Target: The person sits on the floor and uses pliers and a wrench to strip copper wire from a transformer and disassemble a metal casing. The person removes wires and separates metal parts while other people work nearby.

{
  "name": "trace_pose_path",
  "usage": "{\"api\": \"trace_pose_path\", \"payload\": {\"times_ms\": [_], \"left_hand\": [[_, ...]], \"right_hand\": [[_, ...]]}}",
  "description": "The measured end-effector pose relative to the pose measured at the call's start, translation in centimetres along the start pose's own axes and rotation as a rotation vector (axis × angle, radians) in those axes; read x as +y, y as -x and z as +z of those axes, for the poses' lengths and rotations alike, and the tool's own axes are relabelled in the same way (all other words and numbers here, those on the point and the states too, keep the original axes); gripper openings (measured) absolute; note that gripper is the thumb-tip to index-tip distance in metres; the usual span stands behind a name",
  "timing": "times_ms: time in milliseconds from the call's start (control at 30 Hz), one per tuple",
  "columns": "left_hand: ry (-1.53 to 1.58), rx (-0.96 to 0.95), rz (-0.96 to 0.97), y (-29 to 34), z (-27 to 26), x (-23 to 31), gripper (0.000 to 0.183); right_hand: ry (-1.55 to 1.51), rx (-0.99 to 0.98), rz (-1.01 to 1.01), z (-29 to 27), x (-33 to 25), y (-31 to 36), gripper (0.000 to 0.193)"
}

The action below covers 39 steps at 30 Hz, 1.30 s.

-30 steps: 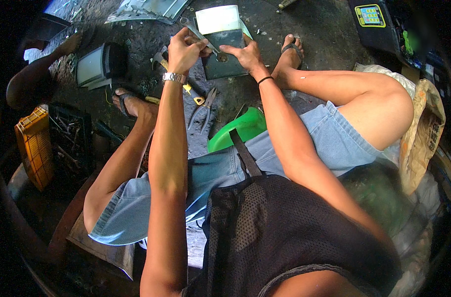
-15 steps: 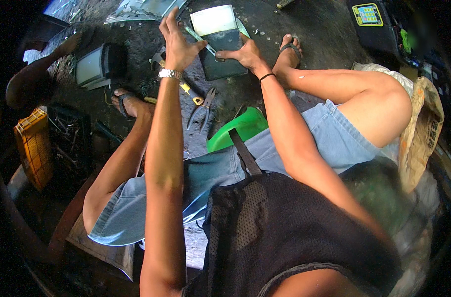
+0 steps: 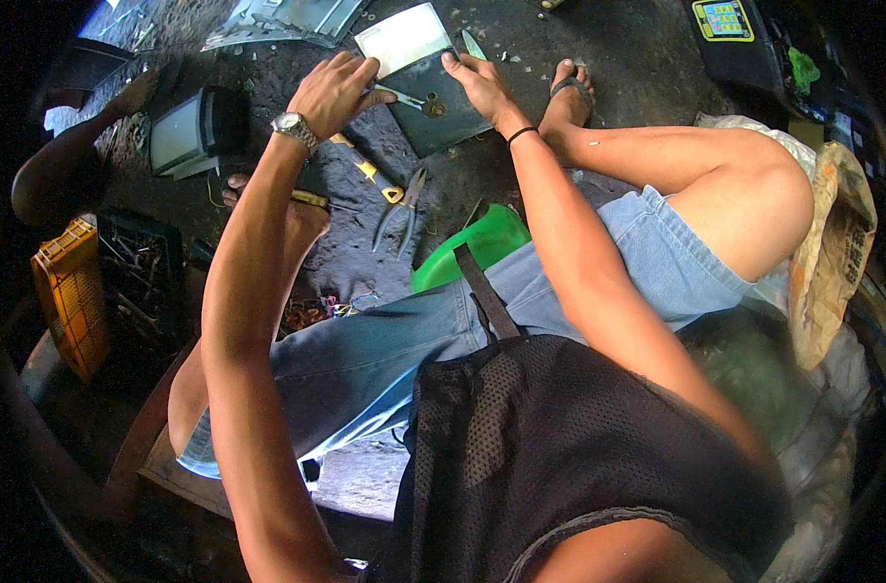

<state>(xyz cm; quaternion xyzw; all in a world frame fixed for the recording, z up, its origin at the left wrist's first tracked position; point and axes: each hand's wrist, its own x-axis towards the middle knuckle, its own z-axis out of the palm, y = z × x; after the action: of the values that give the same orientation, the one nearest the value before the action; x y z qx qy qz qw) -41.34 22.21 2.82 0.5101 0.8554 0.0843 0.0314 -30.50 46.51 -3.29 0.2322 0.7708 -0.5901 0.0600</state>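
My left hand [image 3: 331, 97], with a watch [image 3: 295, 126] on its wrist, closes around one end of a thin pale tool [image 3: 402, 96]; its exact kind is unclear. The tool's far end lies over a dark flat panel [image 3: 443, 138] on the ground, near a small brownish round spot. Against this panel's upper right edge, my right hand [image 3: 482, 89] grips with the thumb on top; its other fingers are partly hidden. A white rectangular panel [image 3: 402, 41] adjoins the dark one's far edge, close to my right thumb.
Pliers [image 3: 400, 212] and a yellow-handled tool [image 3: 367, 175] lie between my legs, beside a green plastic container [image 3: 477, 245]. At left are a boxy device [image 3: 183, 134] and an orange crate [image 3: 72, 291]. A brown sack [image 3: 832, 253] stands right, and a grey sheet [image 3: 286, 21] lies at the far side.
My left hand has dropped lower and left, its raised fingers now curled. My right thumb has moved from the tool to the panel's edge. Both panels have turned slightly, and my left leg has shifted.
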Motion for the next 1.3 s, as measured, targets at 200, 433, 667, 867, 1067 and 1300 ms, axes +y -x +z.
{"api": "trace_pose_path", "payload": {"times_ms": [200, 433, 667, 867, 1067, 1300], "left_hand": [[0.120, -0.154, -0.040, 3.5, 2.8, 0.5, 0.034], [0.326, -0.033, -0.342, 8.5, 4.8, 5.5, 0.022], [0.652, -0.189, -0.221, 7.5, -2.2, 3.5, 0.019], [0.624, -0.160, -0.353, 2.6, -5.7, 2.8, 0.021], [0.467, -0.161, -0.247, 0.6, -3.5, 2.7, 0.024], [0.503, -0.175, -0.170, -1.3, -2.8, 1.8, 0.032]], "right_hand": [[-0.202, 0.174, 0.343, -1.8, 2.6, -2.9, 0.082], [-0.152, 0.217, 0.201, -0.9, 0.5, -1.5, 0.055], [-0.246, 0.167, -0.001, -1.3, 0.3, -0.1, 0.049], [-0.053, 0.149, 0.014, -0.8, 2.1, -0.2, 0.066], [-0.032, 0.153, 0.015, -0.2, 4.0, -0.7, 0.080], [-0.112, 0.064, 0.034, -0.9, 2.3, 0.1, 0.097]]}}
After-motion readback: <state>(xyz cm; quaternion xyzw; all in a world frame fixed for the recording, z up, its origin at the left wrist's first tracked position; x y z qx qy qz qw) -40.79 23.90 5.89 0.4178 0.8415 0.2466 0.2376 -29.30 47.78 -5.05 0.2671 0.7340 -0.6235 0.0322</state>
